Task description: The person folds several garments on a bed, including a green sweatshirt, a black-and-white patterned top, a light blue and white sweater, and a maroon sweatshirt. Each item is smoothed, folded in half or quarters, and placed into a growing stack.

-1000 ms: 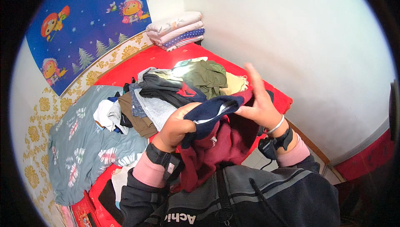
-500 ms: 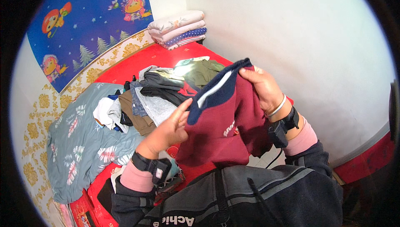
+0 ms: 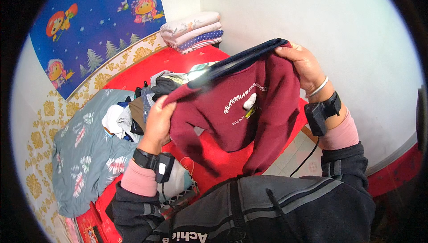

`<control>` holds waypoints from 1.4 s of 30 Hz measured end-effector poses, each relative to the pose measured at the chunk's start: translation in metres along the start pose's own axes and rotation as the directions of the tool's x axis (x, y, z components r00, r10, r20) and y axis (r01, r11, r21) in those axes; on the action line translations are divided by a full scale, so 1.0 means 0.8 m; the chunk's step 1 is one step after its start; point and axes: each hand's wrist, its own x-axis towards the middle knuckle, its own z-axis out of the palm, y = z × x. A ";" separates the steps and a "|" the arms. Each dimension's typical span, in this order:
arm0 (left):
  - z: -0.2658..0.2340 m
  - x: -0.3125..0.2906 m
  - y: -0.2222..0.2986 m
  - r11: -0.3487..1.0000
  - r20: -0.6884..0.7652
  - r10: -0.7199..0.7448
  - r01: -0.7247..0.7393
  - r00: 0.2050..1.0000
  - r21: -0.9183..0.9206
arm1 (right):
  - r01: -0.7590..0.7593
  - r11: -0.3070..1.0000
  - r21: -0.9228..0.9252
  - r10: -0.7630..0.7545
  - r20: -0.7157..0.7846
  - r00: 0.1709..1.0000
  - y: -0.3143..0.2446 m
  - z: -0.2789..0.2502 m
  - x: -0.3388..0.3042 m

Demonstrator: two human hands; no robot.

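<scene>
At frame centre I hold a maroon sweatshirt [image 3: 249, 109] spread above the red bed [image 3: 133, 71], left hand [image 3: 158, 120] clutching one shoulder, right hand [image 3: 303, 66] gripping the other.

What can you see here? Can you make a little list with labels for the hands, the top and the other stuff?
left hand: grips one shoulder of the maroon sweatshirt
right hand: grips the other shoulder, higher
sweatshirt: held up spread, sleeves hanging, dark blue hem on top
clothes pile: loose, on the red bed behind
folded blankets: stacked in the corner
quilt: grey-blue, flowered, at left
</scene>
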 end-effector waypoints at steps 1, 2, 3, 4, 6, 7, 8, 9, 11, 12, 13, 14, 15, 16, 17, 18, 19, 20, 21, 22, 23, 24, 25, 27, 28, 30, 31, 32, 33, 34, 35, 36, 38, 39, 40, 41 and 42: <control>0.003 0.002 0.015 0.974 -0.041 0.082 -0.071 0.996 0.214 | -0.010 0.999 -0.036 0.010 -0.011 1.000 -0.003 -0.005 0.000; 0.008 0.004 0.032 0.936 -0.020 0.087 -0.075 0.996 0.345 | -0.002 0.999 -0.036 0.002 0.003 1.000 -0.004 -0.007 -0.002; 0.017 0.003 0.048 0.874 0.088 0.130 -0.156 0.988 0.461 | 0.004 1.000 -0.028 -0.003 0.025 1.000 -0.006 -0.008 -0.003; 0.029 0.002 0.063 0.800 0.112 0.083 -0.133 0.990 0.585 | -0.019 0.999 -0.045 0.017 -0.032 0.999 -0.007 -0.007 -0.005; 0.059 -0.005 0.081 0.806 0.220 0.167 -0.262 0.961 0.531 | 0.001 1.000 0.022 -0.002 0.047 0.999 -0.007 0.001 -0.010; 0.075 -0.007 0.086 0.802 0.287 0.224 -0.343 0.932 0.489 | 0.000 1.000 0.031 -0.002 0.068 0.998 -0.005 0.007 -0.013; 0.085 -0.005 0.093 0.512 0.383 0.281 -0.475 0.880 0.715 | 0.006 0.998 0.059 -0.014 0.124 0.992 -0.003 0.014 -0.015; 0.098 -0.003 0.094 0.355 0.498 0.258 -0.560 0.828 0.748 | -0.002 0.997 0.073 -0.007 0.125 0.992 -0.001 0.021 -0.014; 0.113 -0.002 0.092 0.177 0.614 0.214 -0.648 0.760 0.741 | -0.020 0.998 0.067 0.012 0.120 0.993 0.000 0.030 -0.015; 0.115 -0.001 0.092 0.166 0.572 0.152 -0.591 0.806 0.789 | -0.020 0.993 0.115 -0.002 0.190 0.982 0.001 0.033 -0.015; 0.113 -0.001 0.091 0.138 0.543 0.091 -0.551 0.835 0.823 | -0.020 0.993 0.120 -0.003 0.184 0.983 0.001 0.035 -0.014; 0.109 0.000 0.090 0.099 0.480 0.008 -0.478 0.877 0.873 | -0.022 0.996 0.086 0.010 0.142 0.990 0.002 0.035 -0.013; 0.105 0.000 0.085 0.112 0.437 -0.026 -0.432 0.899 0.895 | -0.014 0.996 0.083 0.002 0.144 0.990 0.003 0.035 -0.012; 0.098 0.000 0.081 0.128 0.496 0.004 -0.492 0.868 0.861 | -0.016 0.998 0.054 0.011 0.096 0.995 0.002 0.033 -0.011; 0.092 -0.001 0.076 0.119 0.497 -0.020 -0.492 0.868 0.863 | -0.013 0.996 0.085 0.001 0.132 0.991 0.004 0.032 -0.011; 0.084 -0.003 0.071 0.111 0.512 -0.023 -0.507 0.859 0.855 | -0.021 0.996 0.089 0.010 0.122 0.992 0.005 0.031 -0.010; 0.078 -0.001 0.064 0.207 0.519 0.116 -0.532 0.847 0.821 | -0.037 0.993 0.112 0.020 0.148 0.989 0.005 0.029 -0.010; 0.070 -0.001 0.060 0.470 0.333 0.178 -0.377 0.926 0.798 | -0.018 0.995 0.099 0.009 0.093 0.996 0.005 0.027 -0.010; 0.064 0.000 0.057 0.652 0.256 0.235 -0.348 0.938 0.674 | -0.006 0.994 0.106 -0.002 0.073 0.997 0.003 0.026 -0.009; 0.059 0.000 0.052 0.802 0.165 0.270 -0.316 0.949 0.506 | 0.002 0.995 0.103 -0.004 0.021 1.000 0.002 0.024 -0.009; 0.056 -0.004 0.044 0.860 0.220 0.102 -0.197 0.970 0.471 | -0.005 0.992 0.127 0.007 -0.009 1.000 0.000 0.023 -0.008; 0.060 -0.012 0.028 0.815 0.306 -0.009 -0.170 0.952 0.553 | 0.007 0.989 0.149 -0.008 0.011 1.000 0.000 0.023 -0.008; 0.069 -0.022 0.006 0.759 0.355 -0.071 -0.180 0.932 0.625 | 0.015 0.986 0.166 -0.017 0.007 1.000 -0.001 0.023 -0.006; 0.087 -0.034 -0.040 0.713 0.385 -0.084 -0.215 0.919 0.668 | 0.025 0.981 0.192 -0.026 0.006 1.000 -0.002 0.023 -0.004; 0.094 -0.037 -0.062 0.725 0.366 -0.053 -0.216 0.929 0.654 | 0.024 0.979 0.202 -0.027 0.009 1.000 -0.002 0.023 -0.003; 0.086 -0.028 -0.087 0.762 0.311 -0.048 -0.167 0.949 0.626 | 0.030 0.978 0.208 -0.031 0.000 1.000 -0.002 0.020 -0.002; 0.076 -0.018 -0.092 0.785 0.279 -0.075 -0.116 0.957 0.609 | 0.037 0.979 0.201 -0.035 -0.013 0.999 -0.003 0.018 -0.001; 0.067 -0.006 -0.093 0.806 0.248 -0.103 -0.065 0.963 0.588 | 0.045 0.979 0.201 -0.045 -0.005 0.999 -0.005 0.014 -0.001; 0.058 0.004 -0.090 0.898 0.144 -0.074 0.003 0.987 0.439 | 0.051 0.984 0.169 -0.043 -0.047 0.998 -0.009 0.008 -0.001; 0.047 0.014 -0.081 0.960 0.013 -0.115 0.108 0.993 0.257 | 0.058 0.988 0.146 -0.049 -0.069 0.996 -0.013 0.002 -0.002; 0.034 0.021 -0.065 0.980 0.003 -0.056 0.054 0.998 0.192 | 0.066 0.990 0.123 -0.055 -0.090 0.994 -0.017 -0.004 -0.003; 0.023 0.029 -0.044 0.994 -0.014 -0.048 0.049 0.999 0.096 | 0.057 0.995 0.081 -0.053 -0.054 0.997 -0.020 -0.011 -0.006; 0.020 0.048 -0.005 0.949 -0.079 0.139 -0.110 0.987 0.296 | 0.051 0.999 0.002 -0.051 0.034 0.998 -0.028 -0.023 -0.010; 0.021 0.055 0.014 0.795 -0.072 0.332 -0.238 0.941 0.558 | 0.034 0.999 -0.035 -0.035 -0.025 0.999 -0.028 -0.027 -0.011; 0.024 0.060 0.033 0.580 -0.030 0.489 -0.299 0.872 0.758 | 0.043 0.997 -0.066 -0.045 -0.034 0.998 -0.028 -0.030 -0.012; 0.027 0.062 0.051 0.550 0.005 0.504 -0.325 0.864 0.770 | 0.044 0.994 -0.099 -0.050 -0.056 0.997 -0.027 -0.032 -0.013; 0.030 0.065 0.067 0.513 0.038 0.529 -0.356 0.847 0.781 | 0.045 0.991 -0.124 -0.057 -0.093 0.994 -0.025 -0.034 -0.014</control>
